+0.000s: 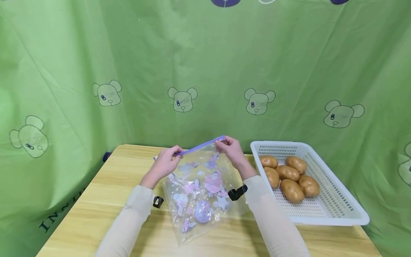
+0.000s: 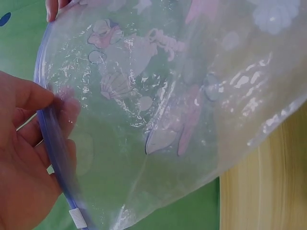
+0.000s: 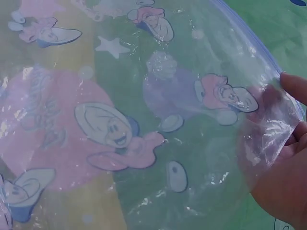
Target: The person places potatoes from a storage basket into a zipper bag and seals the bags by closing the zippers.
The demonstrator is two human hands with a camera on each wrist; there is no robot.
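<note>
A person is holding up a clear zip-lock bag printed with pink and purple cartoon figures, its lower end resting on the wooden surface and its blue zip strip raised between the two hands. The left hand is pinching the strip near its left end; in the left wrist view the thumb and fingers are closing on the blue strip, with the white slider just below them. The right hand is gripping the strip's right end, its fingers pressing the plastic from behind. The bag is showing nothing inside it. Just beside it to the right, a white perforated plastic basket is sitting on the surface, holding six brown potatoes bunched toward its far left side.
</note>
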